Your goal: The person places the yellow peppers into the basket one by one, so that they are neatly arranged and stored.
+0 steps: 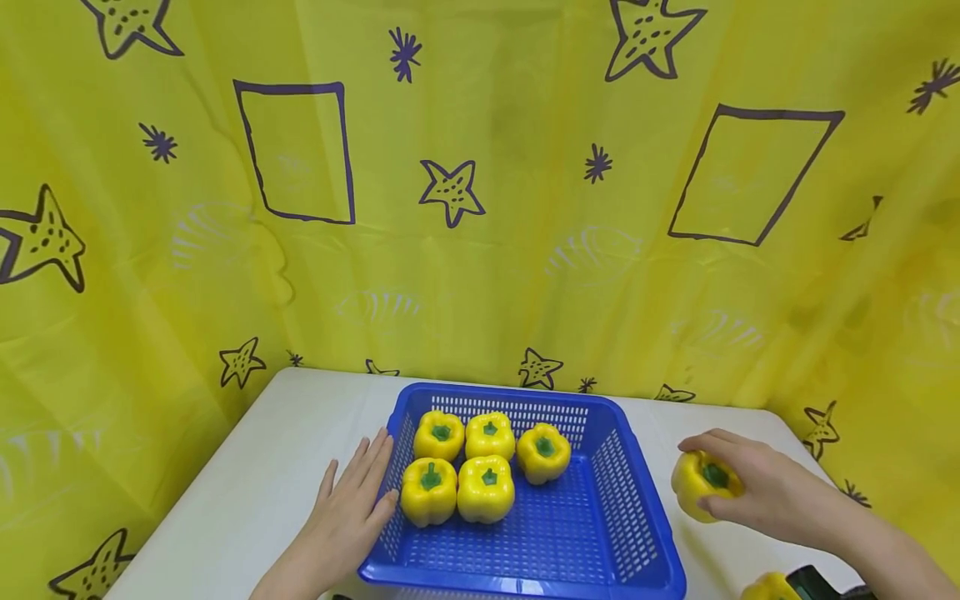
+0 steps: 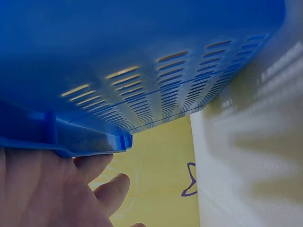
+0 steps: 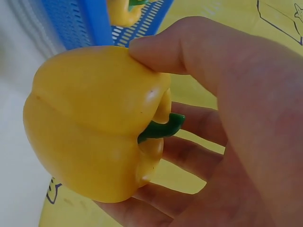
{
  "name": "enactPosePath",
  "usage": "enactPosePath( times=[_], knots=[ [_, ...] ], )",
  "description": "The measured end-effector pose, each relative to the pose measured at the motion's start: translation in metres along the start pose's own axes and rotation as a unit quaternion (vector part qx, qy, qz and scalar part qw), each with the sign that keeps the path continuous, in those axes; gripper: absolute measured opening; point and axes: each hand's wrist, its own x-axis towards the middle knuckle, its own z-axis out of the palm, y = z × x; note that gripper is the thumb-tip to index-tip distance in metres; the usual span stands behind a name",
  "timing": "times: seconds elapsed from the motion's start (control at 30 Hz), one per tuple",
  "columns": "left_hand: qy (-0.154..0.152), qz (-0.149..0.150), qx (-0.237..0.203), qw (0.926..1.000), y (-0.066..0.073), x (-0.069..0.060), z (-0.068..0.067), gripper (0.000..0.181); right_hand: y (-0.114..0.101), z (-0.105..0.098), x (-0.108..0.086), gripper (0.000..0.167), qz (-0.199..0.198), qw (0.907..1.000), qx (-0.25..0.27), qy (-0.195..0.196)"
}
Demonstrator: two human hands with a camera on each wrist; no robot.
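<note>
A yellow bell pepper (image 1: 693,487) with a green stem is gripped in my right hand (image 1: 757,487), to the right of the blue basket (image 1: 652,533). The right wrist view shows the thumb on one side of this pepper (image 3: 90,127) and the fingers round the other. My left hand (image 1: 341,508) rests with extended fingers against the basket's left rim, and in the left wrist view its fingers (image 2: 111,191) are beside that rim. Several yellow bell peppers (image 1: 486,490) stand stem up in the basket's left half and middle, one of them (image 1: 543,454) slightly apart.
Under the basket is a white table (image 1: 247,475). Another yellow pepper (image 1: 768,587) lies at the lower right, partly hidden by a black object (image 1: 810,583) at the right wrist. A yellow curtain (image 1: 510,275) with starfish drawings hangs behind and on both sides.
</note>
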Motion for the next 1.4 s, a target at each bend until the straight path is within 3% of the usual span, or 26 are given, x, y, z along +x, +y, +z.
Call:
enactPosePath(
  times=[0.23,0.93,1.4],
  knots=[
    [0.001,0.002,0.006,1.0,0.0,0.001,0.001,0.064,-0.007,-0.003,0.003,0.047,-0.028,0.9994,-0.004,0.02],
    [-0.007,-0.008,0.002,0.9999,0.0,0.001,0.0,0.064,-0.035,-0.011,0.022,0.048,0.009,0.9993,0.035,-0.013],
    [-0.003,-0.003,0.009,0.9999,-0.001,0.001,0.001,0.065,-0.054,-0.011,0.033,0.046,-0.015,0.9989,0.042,-0.012]
  ],
)
